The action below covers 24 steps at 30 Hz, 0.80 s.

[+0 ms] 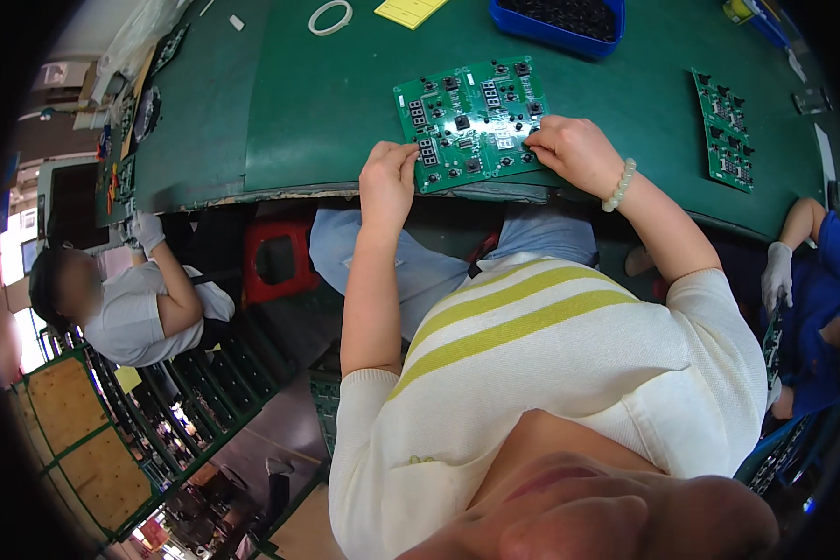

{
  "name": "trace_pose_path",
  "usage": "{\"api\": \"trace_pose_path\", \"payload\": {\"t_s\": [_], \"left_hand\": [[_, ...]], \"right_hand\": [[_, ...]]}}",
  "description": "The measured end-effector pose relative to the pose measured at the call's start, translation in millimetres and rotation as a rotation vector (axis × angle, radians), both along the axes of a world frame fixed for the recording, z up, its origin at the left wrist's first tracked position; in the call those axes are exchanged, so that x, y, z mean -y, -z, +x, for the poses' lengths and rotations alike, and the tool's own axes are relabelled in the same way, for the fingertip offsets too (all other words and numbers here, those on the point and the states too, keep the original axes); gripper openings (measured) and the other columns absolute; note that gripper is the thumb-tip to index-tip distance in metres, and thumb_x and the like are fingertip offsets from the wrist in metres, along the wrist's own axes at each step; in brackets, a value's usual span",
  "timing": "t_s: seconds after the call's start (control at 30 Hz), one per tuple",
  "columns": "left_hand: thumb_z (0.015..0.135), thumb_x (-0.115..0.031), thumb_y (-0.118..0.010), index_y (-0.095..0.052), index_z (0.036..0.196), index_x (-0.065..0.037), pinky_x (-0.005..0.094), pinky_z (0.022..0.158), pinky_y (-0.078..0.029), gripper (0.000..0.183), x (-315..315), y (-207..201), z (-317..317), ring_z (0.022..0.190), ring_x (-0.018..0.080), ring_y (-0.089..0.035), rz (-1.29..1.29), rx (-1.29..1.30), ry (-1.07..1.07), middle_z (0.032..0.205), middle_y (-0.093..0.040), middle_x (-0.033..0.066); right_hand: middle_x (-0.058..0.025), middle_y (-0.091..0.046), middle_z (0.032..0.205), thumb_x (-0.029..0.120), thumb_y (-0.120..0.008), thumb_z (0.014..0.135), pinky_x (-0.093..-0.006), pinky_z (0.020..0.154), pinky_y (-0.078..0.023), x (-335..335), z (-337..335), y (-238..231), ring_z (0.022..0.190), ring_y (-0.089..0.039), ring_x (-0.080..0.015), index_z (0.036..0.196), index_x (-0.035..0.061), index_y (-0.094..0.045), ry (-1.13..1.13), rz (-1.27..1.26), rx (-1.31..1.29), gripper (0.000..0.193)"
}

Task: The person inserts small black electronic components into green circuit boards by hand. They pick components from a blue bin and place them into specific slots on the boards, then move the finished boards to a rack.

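Observation:
A green circuit board panel [473, 140] with black buttons, several digit displays and small components lies at the near edge of the green table. My left hand [389, 182] is closed, its thumb and fingers pinching the panel's left edge beside a display. On the opposite side my right hand [577, 151], with a beaded bracelet [620, 185] at the wrist, pinches the panel near its lower right edge. Its fingertips cover a bit of the board, so any small part between them is hidden. Light glares off the middle of the panel.
On the green table [327, 103] stands a blue bin [560, 23] of small black parts. A white ring [330, 17] and yellow paper [409, 9] lie far back. Another circuit board [723, 131] is at right. Gloved co-workers sit either side; a red stool [278, 261] is at left.

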<state>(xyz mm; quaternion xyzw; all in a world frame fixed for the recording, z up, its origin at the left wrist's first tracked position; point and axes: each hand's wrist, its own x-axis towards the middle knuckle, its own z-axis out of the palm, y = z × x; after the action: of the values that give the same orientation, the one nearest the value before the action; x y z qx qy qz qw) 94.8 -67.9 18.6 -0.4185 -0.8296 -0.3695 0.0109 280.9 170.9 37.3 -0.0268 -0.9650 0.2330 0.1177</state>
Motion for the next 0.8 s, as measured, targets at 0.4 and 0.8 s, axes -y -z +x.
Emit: {"api": "trace_pose_path", "payload": {"t_s": [0.4,0.8], "left_hand": [[0.078,-0.009,-0.061,-0.069,0.080,-0.007,0.0432,0.069,-0.052,0.009,4.7,23.0,4.2,0.079,0.0334,-0.062,0.015,-0.107,-0.043,0.083,-0.060,0.0132],[0.083,-0.009,-0.066,-0.070,0.097,-0.004,0.0423,0.079,-0.051,0.015,11.3,-0.8,28.0,0.089,0.0324,-0.063,0.295,0.032,-0.146,0.094,-0.061,0.0126]], "right_hand": [[-0.0174,-0.060,0.080,0.001,-0.064,0.078,-0.0464,0.066,-0.049,3.8,-10.2,-9.5,0.073,-0.061,-0.0373,0.084,0.0017,-0.070,-0.170,0.163,0.061,0.008],[-0.0155,-0.060,0.079,0.000,-0.065,0.082,-0.0424,0.063,-0.048,5.2,-21.9,-16.6,0.069,-0.061,-0.0335,0.088,-0.0025,-0.069,-0.216,0.125,0.103,0.008]]}}
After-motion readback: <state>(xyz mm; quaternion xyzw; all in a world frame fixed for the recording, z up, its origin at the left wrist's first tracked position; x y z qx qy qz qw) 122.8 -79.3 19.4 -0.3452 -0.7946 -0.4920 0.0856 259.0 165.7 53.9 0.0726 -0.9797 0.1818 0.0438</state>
